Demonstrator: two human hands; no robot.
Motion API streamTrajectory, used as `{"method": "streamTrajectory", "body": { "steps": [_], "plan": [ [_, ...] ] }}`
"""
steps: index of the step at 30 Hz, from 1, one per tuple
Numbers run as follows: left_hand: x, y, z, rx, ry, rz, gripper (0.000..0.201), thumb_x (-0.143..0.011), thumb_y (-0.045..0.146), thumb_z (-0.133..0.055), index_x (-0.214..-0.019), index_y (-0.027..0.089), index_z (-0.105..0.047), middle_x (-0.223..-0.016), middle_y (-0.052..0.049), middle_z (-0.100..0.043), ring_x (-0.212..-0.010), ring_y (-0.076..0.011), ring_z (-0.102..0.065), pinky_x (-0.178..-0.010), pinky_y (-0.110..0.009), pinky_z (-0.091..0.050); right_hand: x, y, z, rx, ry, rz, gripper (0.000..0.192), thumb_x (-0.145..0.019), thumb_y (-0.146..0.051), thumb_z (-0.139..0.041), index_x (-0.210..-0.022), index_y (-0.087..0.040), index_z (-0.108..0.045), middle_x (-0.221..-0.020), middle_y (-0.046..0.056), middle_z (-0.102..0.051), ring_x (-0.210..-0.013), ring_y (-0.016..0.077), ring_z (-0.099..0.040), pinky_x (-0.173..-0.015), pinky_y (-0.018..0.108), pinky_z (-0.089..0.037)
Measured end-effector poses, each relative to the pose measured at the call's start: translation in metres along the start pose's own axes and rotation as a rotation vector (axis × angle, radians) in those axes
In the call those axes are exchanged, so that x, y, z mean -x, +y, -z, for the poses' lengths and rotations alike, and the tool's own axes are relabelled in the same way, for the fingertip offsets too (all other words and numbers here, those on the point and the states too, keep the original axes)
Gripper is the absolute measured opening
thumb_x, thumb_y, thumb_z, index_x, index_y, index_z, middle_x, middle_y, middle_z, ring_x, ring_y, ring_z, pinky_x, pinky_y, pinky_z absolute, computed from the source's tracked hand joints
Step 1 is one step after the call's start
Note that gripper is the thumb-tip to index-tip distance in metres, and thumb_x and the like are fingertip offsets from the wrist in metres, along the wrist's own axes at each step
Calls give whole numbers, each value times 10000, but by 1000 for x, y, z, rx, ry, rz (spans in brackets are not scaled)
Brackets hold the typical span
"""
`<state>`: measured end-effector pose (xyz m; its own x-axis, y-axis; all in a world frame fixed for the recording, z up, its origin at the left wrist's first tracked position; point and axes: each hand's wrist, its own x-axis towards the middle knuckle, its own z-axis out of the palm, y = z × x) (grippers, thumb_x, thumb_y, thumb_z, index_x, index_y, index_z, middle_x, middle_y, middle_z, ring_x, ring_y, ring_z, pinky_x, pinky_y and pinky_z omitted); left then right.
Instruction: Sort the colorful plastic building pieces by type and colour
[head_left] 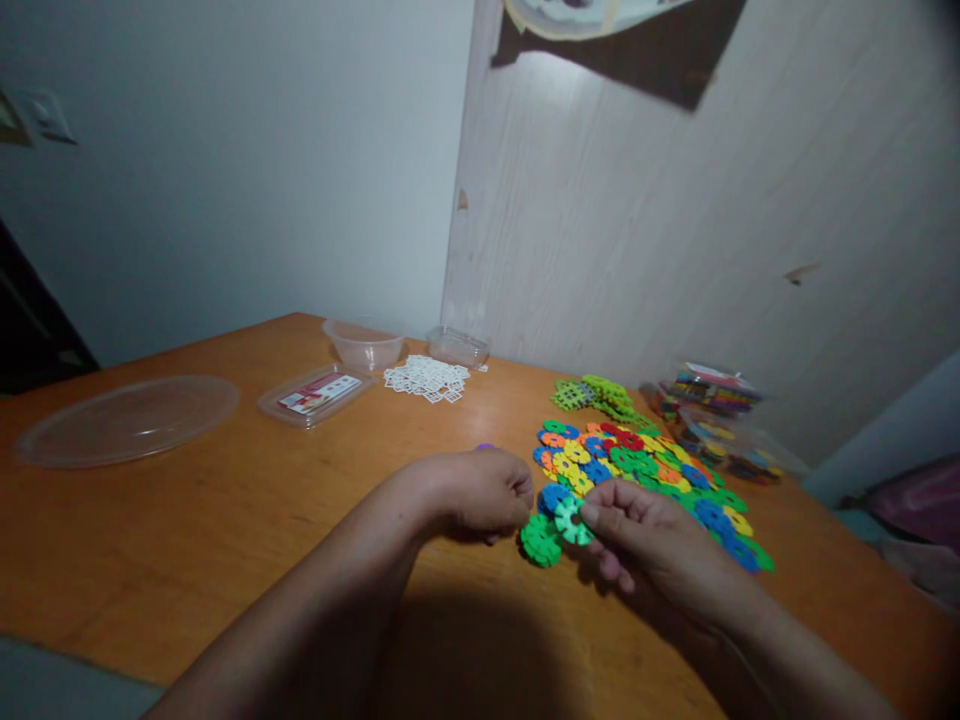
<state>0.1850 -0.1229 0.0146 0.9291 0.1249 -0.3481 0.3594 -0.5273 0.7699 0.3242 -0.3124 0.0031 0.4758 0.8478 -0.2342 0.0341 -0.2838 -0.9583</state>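
Note:
My right hand (651,545) pinches a light green plastic disc (571,520) that is joined to a darker green disc (541,541) and a blue disc (553,496). My left hand (480,492) rests curled on the table just left of them, fingers closed; a bit of purple (484,447) shows behind its knuckles. Whether it holds a piece I cannot tell. A spread of several coloured interlocking discs (637,465) lies on the orange table (187,540) beyond my right hand.
A pile of green lattice pieces (596,395) and a bag of coloured pieces (709,405) lie far right. White square pieces (427,378), a clear bowl (365,343), a small clear tub (459,347), a labelled lid (315,395) and a large clear lid (127,420) sit further back and left.

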Motion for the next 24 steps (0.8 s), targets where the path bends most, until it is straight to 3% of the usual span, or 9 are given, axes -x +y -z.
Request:
{"method": "streamTrajectory", "body": {
  "steps": [3, 7, 11, 16, 24],
  "plan": [
    [3, 4, 0, -13, -96, 8, 262, -642, 254, -606, -900, 207, -604, -614, 27, -573, -481, -115, -460, -415, -223, -303, -4, 7, -9, -116, -51, -45, 418, -760, -524, -777, -847, -204, -522, -648, -28, -647, -458, 81, -561, -424, 186, -363],
    [4, 7, 0, -37, -167, -23, 326, -610, 232, -633, -931, 216, -574, -669, 44, -566, -509, -106, -480, -431, -212, -327, -9, 14, -14, -83, -82, -51, 425, -770, -530, -771, -866, -178, -553, -648, -21, -658, -482, 84, -596, -444, 181, -415],
    [3, 7, -1, -83, -164, -52, 264, -598, 217, -633, -847, 220, -546, -679, 52, -536, -530, -99, -472, -446, -206, -335, -10, 19, -7, -43, -91, -57, 397, -822, -534, -722, -847, -179, -547, -666, -16, -665, -498, 81, -606, -456, 180, -433],
    [3, 8, -2, -144, -190, -96, 160, -623, 230, -612, -747, 218, -511, -642, 50, -514, -545, -106, -467, -453, -212, -328, -5, 23, -1, 101, -161, -166, 406, -872, -580, -630, -834, -184, -547, -629, -13, -648, -442, 71, -562, -400, 168, -375],
    [4, 13, -6, -217, -135, -83, 191, -605, 213, -629, -787, 213, -570, -696, 34, -572, -604, -127, -518, -507, -225, -374, -1, 14, -8, 155, -219, -191, 366, -812, -542, -670, -816, -192, -562, -627, -20, -650, -456, 76, -573, -412, 169, -387]
  ]
}}
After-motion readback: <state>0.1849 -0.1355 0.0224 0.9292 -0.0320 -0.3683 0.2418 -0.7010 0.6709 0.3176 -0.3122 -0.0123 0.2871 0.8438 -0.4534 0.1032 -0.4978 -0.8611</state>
